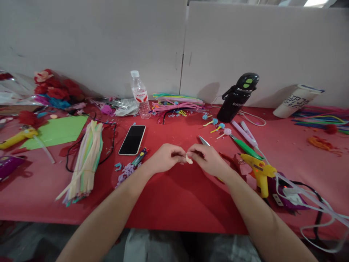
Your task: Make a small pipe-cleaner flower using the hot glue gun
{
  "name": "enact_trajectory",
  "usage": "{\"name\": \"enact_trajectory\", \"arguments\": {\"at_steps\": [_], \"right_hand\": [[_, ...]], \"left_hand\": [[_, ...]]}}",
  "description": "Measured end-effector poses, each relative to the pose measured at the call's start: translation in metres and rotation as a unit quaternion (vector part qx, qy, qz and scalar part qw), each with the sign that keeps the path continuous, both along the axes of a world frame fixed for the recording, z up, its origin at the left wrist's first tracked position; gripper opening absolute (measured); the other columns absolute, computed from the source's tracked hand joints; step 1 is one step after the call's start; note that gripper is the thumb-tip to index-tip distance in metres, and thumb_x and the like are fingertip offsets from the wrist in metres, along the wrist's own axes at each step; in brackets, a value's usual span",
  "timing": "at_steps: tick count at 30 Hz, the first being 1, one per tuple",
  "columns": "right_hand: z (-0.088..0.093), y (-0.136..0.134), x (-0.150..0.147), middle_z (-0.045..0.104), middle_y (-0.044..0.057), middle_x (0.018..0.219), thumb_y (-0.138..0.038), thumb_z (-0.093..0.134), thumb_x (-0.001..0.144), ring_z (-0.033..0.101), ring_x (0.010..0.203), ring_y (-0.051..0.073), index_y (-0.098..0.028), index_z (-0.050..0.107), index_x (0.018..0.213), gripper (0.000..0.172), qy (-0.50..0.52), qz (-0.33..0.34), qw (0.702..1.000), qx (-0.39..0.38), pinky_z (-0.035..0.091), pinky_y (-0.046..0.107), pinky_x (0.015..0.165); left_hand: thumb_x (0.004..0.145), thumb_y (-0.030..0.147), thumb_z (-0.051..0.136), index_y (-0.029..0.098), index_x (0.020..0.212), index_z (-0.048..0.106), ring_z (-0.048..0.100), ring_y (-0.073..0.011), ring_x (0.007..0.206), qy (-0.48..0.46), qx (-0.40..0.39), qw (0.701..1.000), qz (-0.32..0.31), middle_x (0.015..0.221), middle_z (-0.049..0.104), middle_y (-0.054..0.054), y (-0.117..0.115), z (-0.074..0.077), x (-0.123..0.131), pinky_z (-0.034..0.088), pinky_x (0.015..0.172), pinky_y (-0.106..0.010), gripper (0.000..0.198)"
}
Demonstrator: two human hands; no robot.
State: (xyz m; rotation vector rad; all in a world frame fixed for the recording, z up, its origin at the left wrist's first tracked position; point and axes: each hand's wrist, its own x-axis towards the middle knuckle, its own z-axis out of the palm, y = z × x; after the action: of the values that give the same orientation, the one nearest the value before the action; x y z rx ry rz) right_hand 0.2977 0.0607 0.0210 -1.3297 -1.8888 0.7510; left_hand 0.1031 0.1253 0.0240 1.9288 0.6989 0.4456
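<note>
Just above the red table, a small curled cream piece, which looks like a bit of chenille stem, sits between my two hands. My left hand pinches at its left side with thumb and fingers. On the other side, my right hand grips it between thumb and forefinger. Metal scissor blades poke out beyond my right hand, which hides part of the tool. Small flower-like pieces on stems, such as a pink one and a blue one, lie behind that hand.
A yellow glue gun with trailing cords is at right, near a green-handled tool. Left are a phone, lilac scraps and a chenille stem bundle. A water bottle and black flask stand behind.
</note>
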Motion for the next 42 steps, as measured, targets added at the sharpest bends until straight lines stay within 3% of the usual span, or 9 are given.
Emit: {"name": "enact_trajectory", "arguments": {"at_steps": [5,10,17,20,23,27,32,38,42], "right_hand": [[-0.007,0.002,-0.002,0.061,-0.001,0.073,-0.033,0.052,0.094,0.051,0.065,0.011,-0.020,0.061,0.085,0.019,0.083,-0.039,0.996,0.002,0.037,0.023,0.060],[-0.011,0.002,-0.007,0.059,0.000,0.073,-0.034,0.052,0.093,0.050,0.064,0.012,-0.019,0.060,0.083,0.020,0.117,-0.081,0.990,-0.003,0.037,0.024,0.058],[-0.011,0.003,-0.008,0.058,0.000,0.072,-0.033,0.050,0.092,0.049,0.059,0.011,-0.019,0.059,0.085,0.018,0.178,-0.048,0.982,-0.030,0.039,0.024,0.055],[-0.011,0.003,-0.008,0.057,-0.001,0.070,-0.033,0.051,0.092,0.048,0.058,0.011,-0.019,0.059,0.086,0.017,0.178,-0.059,0.982,-0.027,0.038,0.024,0.054],[-0.010,0.003,-0.011,0.051,-0.002,0.063,-0.033,0.050,0.091,0.043,0.055,0.011,-0.018,0.057,0.078,0.020,0.154,-0.086,0.984,-0.021,0.034,0.024,0.052],[-0.011,0.003,-0.019,0.046,-0.003,0.057,-0.040,0.051,0.090,0.040,0.053,0.011,-0.019,0.048,0.066,0.032,0.161,-0.103,0.979,-0.062,0.032,0.025,0.051],[-0.017,0.002,-0.028,0.046,-0.003,0.056,-0.046,0.051,0.090,0.042,0.051,0.012,-0.020,0.048,0.066,0.036,0.191,-0.091,0.970,-0.117,0.032,0.026,0.050],[-0.019,-0.003,-0.024,0.058,0.001,0.069,-0.023,0.052,0.088,0.050,0.063,0.014,-0.019,0.057,0.076,0.013,-0.012,-0.083,0.996,-0.023,0.037,0.027,0.060],[-0.014,-0.004,-0.014,0.063,0.005,0.084,-0.017,0.049,0.090,0.056,0.076,0.017,-0.019,0.059,0.086,0.011,-0.139,-0.019,0.990,0.022,0.039,0.029,0.068]], "left_hand": [[0.080,0.036,0.069,0.012,0.083,0.068,0.065,-0.0128,0.069,-0.093,-0.134,0.986,0.028,0.076,0.070,-0.005,0.000,0.000,0.006,0.052,0.070,-0.025,0.024],[0.081,0.044,0.068,0.010,0.080,0.068,0.063,-0.0112,0.063,-0.081,-0.192,0.978,0.028,0.074,0.069,-0.007,-0.001,-0.002,0.008,0.050,0.063,-0.023,0.034],[0.079,0.035,0.073,0.012,0.085,0.069,0.061,-0.0087,0.063,-0.149,-0.335,0.930,0.018,0.077,0.069,-0.006,-0.001,-0.001,0.006,0.047,0.060,-0.021,0.025],[0.078,0.033,0.073,0.012,0.085,0.069,0.059,-0.0079,0.062,-0.159,-0.346,0.924,0.027,0.075,0.068,-0.005,-0.001,-0.002,0.006,0.046,0.059,-0.020,0.022],[0.080,0.033,0.070,0.012,0.085,0.069,0.055,-0.0071,0.059,-0.160,-0.272,0.947,0.063,0.073,0.066,-0.004,-0.003,-0.001,0.008,0.045,0.058,-0.020,0.022],[0.087,0.033,0.060,0.013,0.087,0.071,0.056,-0.0104,0.065,-0.096,-0.010,0.990,0.101,0.076,0.068,-0.004,-0.005,0.003,0.007,0.045,0.064,-0.024,0.023],[0.094,0.027,0.047,0.015,0.079,0.068,0.054,-0.0119,0.067,0.030,0.261,0.960,0.094,0.072,0.063,-0.004,-0.005,0.003,0.005,0.040,0.063,-0.024,0.028],[0.090,0.014,0.044,0.013,0.082,0.066,0.057,-0.0163,0.072,0.155,0.331,0.930,0.035,0.078,0.062,-0.007,-0.006,-0.004,0.004,0.042,0.068,-0.028,0.023],[0.086,0.011,0.046,0.014,0.081,0.067,0.058,-0.0160,0.074,0.141,0.315,0.938,-0.026,0.079,0.064,-0.007,-0.004,-0.004,-0.002,0.042,0.071,-0.028,0.022]]}}
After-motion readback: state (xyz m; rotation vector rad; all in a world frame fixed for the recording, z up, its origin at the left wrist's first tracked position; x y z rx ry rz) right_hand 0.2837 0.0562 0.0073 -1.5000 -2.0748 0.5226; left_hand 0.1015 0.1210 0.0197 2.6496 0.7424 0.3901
